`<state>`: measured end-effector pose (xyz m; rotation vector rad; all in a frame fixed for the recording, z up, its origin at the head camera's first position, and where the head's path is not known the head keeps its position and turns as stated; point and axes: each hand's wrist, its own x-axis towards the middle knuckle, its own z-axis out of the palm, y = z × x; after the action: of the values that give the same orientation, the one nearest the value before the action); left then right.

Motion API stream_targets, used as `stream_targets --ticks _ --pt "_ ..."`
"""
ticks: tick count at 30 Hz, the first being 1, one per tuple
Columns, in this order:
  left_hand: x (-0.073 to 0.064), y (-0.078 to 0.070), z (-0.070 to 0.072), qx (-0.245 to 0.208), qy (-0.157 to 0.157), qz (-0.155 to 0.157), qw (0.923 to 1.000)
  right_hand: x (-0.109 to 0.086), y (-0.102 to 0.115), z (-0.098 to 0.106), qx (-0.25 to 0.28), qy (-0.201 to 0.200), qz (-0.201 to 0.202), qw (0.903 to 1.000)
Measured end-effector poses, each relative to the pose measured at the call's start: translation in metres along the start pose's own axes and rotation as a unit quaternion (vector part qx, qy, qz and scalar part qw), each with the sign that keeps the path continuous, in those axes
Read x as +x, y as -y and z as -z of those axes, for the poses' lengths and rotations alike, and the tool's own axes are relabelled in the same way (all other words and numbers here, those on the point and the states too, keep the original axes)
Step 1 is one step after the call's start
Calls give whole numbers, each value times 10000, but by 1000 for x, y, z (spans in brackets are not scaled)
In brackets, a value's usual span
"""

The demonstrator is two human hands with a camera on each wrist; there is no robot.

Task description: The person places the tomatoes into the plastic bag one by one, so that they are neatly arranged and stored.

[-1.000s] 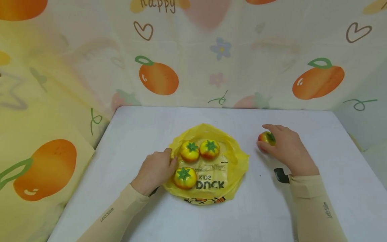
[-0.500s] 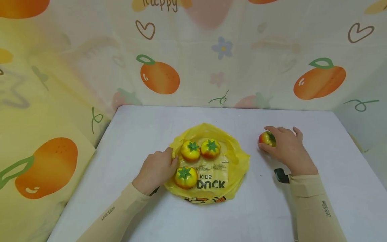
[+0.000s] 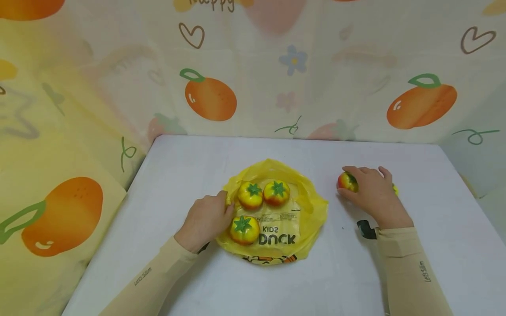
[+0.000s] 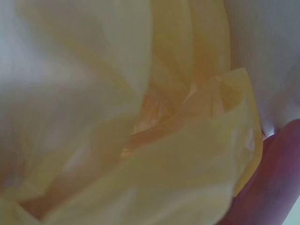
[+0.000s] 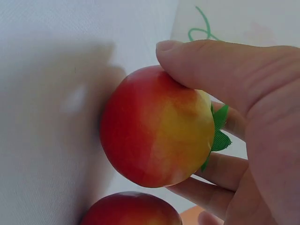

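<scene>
A yellow plastic bag (image 3: pixel 312 219) lies spread with its mouth up on the white table. Three yellow-orange toy tomatoes with green star-shaped leaves sit in it: one at the back left (image 3: pixel 250 195), one beside it (image 3: pixel 276 193), one in front (image 3: pixel 244 230). My left hand (image 3: pixel 207 219) pinches the bag's left rim; the left wrist view is mostly blurred yellow plastic (image 4: pixel 187 164). Right of the bag, my right hand (image 3: pixel 373 193) grips a red-and-yellow toy tomato (image 5: pixel 154 129) between thumb and fingers, close to the tabletop. Another red tomato (image 5: pixel 133 211) shows below it, mostly hidden by the hand in the head view.
The white table (image 3: pixel 316 285) extends around the bag. A fruit-printed cloth (image 3: pixel 257 87) hangs behind it, and a yellowish one (image 3: pixel 59 153) covers the left side.
My right hand has shifted slightly left with the tomato, its little finger lifted outward. A bit of another tomato now shows beyond the hand's right side. My left hand stays on the bag's rim.
</scene>
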<state>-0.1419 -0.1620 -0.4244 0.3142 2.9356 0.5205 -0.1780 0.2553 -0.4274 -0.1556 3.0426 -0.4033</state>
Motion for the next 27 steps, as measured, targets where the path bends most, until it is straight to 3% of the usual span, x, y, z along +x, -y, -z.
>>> stream_targets --ticks 11,21,27 --pt "-1 -1 1 72 -19 -7 10000 -1 8 3 73 54 35 10000" --pt "0 -3 3 113 -78 -90 9999 -10 24 20 399 -125 142 9990" --pt "0 -3 2 46 26 12 10000 -21 40 33 601 -262 249 9975"
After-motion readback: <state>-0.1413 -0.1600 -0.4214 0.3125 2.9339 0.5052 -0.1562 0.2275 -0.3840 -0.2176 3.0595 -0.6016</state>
